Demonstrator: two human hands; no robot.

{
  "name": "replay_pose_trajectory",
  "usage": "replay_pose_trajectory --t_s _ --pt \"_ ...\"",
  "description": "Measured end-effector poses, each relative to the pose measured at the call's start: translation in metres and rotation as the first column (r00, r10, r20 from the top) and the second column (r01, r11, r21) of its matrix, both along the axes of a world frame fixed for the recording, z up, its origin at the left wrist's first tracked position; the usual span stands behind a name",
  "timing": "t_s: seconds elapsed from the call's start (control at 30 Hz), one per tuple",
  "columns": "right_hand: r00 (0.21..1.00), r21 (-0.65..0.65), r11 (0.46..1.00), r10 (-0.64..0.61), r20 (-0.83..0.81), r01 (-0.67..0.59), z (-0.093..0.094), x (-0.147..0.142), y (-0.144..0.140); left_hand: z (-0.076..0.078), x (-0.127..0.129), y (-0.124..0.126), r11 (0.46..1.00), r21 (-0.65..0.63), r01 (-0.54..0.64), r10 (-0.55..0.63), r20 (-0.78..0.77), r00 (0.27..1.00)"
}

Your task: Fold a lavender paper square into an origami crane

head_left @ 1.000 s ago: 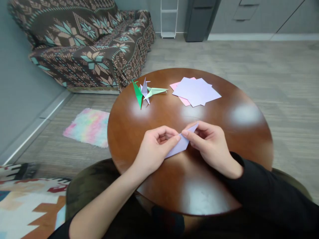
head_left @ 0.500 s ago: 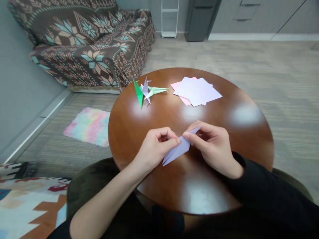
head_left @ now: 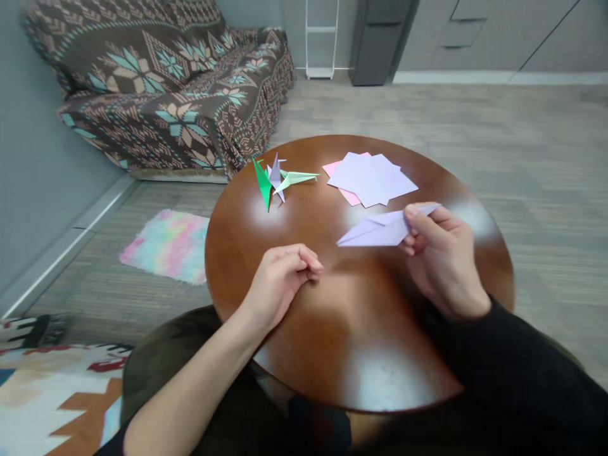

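A folded lavender origami paper [head_left: 375,229] is pinched at its right part between the thumb and fingers of my right hand [head_left: 444,253]. The paper is raised above the table, its long point toward the left and a folded flap on its upper face. My left hand [head_left: 285,275] is near the table's middle, fingers curled together with nothing visible in them. Beyond it stand a dark green paper crane [head_left: 263,183], a lavender paper crane [head_left: 276,174] and a pale green paper crane [head_left: 295,180], close together.
Lavender paper sheets [head_left: 373,179], with pink paper [head_left: 350,195] beneath, lie fanned out on the round brown table [head_left: 332,373]. A patterned covered sofa [head_left: 190,114] and a pastel fluffy rug [head_left: 168,246] are to the left. A white rack [head_left: 322,30] stands at the back.
My left hand has let go of the folded paper and drawn slightly left. My right hand has moved right and up with the paper, turning it more level.
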State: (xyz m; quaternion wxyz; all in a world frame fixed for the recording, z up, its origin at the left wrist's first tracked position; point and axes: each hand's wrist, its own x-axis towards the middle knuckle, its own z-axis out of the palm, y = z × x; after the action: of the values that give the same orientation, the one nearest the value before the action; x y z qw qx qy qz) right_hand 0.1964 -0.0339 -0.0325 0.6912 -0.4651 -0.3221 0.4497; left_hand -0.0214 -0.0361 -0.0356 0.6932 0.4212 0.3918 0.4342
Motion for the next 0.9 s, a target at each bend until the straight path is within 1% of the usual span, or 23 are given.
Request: replay_pose_trajectory --t_s 0.03,0.07,0.13,0.23,0.3,0.37,0.4,0.5,0.57,0.63,0.7,0.8,0.83,0.9 --pt "0.999 -0.009 1.0 -0.009 -0.041 0.009 0.002 0.001 0.002 0.0 0.0 -0.001 0.999 0.03 -0.039 0.038 0.024 0.999" --pt "0.997 -0.036 0.999 0.028 -0.073 -0.031 0.003 0.001 0.003 0.0 0.001 -0.002 0.994 0.082 -0.079 0.077 0.023 0.997" --pt "0.988 -0.083 0.99 0.105 -0.111 -0.115 0.004 -0.002 0.003 -0.001 0.006 -0.006 0.963 0.24 -0.121 0.134 -0.038 0.99" --pt "0.971 -0.118 0.97 0.196 -0.136 -0.212 0.003 -0.01 -0.003 -0.003 0.015 -0.013 0.913 0.399 -0.077 0.137 -0.123 0.983" --pt "0.959 -0.125 0.955 0.253 -0.13 -0.269 0.0 -0.014 -0.007 -0.004 0.018 -0.015 0.895 0.444 -0.037 0.113 -0.146 0.983" --pt "0.941 -0.116 0.935 0.326 -0.096 -0.336 -0.001 -0.016 -0.011 -0.004 0.017 -0.014 0.88 0.475 -0.009 0.11 -0.186 0.976" --pt "0.932 -0.098 0.927 0.357 -0.06 -0.362 -0.001 -0.016 -0.013 -0.003 0.016 -0.014 0.869 0.495 0.001 0.129 -0.23 0.965" --pt "0.905 -0.015 0.915 0.401 0.141 -0.403 0.001 -0.016 -0.019 0.001 0.01 -0.011 0.827 0.562 0.006 0.25 -0.378 0.891" --pt "0.87 0.018 0.912 0.386 0.306 -0.411 0.004 -0.015 -0.023 0.005 0.008 -0.011 0.82 0.572 -0.016 0.302 -0.409 0.861" --pt "0.825 0.033 0.915 0.347 0.446 -0.402 0.007 -0.013 -0.025 0.007 0.008 -0.013 0.838 0.545 -0.039 0.297 -0.394 0.87" --pt "0.774 0.049 0.915 0.31 0.552 -0.401 0.008 -0.011 -0.027 0.009 0.009 -0.014 0.859 0.509 -0.052 0.274 -0.371 0.887" --pt "0.712 0.06 0.887 0.327 0.622 -0.459 0.008 -0.007 -0.028 0.01 0.01 -0.015 0.876 0.476 -0.079 0.252 -0.311 0.916" --pt "0.704 0.062 0.882 0.329 0.629 -0.467 0.007 -0.007 -0.028 0.01 0.01 -0.015 0.881 0.465 -0.087 0.244 -0.291 0.925" --pt "0.71 0.077 0.89 0.303 0.636 -0.449 0.007 -0.007 -0.028 0.011 0.011 -0.014 0.895 0.438 -0.088 0.221 -0.261 0.94"
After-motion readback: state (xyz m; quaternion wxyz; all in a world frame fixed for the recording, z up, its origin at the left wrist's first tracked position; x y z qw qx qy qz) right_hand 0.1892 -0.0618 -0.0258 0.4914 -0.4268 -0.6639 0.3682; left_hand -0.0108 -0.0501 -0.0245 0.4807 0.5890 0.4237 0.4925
